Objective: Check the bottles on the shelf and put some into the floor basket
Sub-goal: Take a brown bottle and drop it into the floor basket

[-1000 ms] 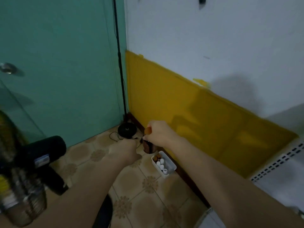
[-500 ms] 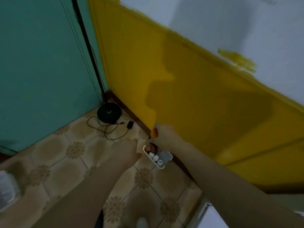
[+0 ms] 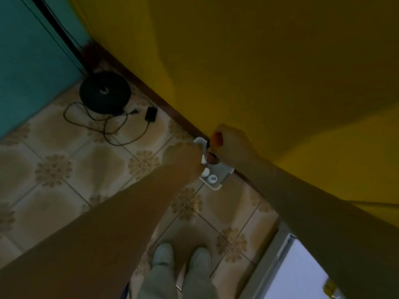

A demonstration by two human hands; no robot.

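Down at the foot of the yellow wall, the head view shows a small white basket on the tiled floor, just beside the dark skirting board. The right hand hangs over the basket's far end, its fingers curled round a dark bottle with an orange cap. The bottle is roughly upright, with its lower end at the basket's rim; blur hides whether it rests on the bottom. White-capped bottles lie in the near end of the basket. The left hand is at the basket's left side, close against its rim. Only the back of this hand shows, so I cannot tell whether its fingers are spread or closed. Farther left, in the corner where the yellow wall meets a teal wall, a round black base stands on the tiles. A tangled black cable and a small black adapter lie beside it. At the bottom edge, two pale shoes point toward the basket.
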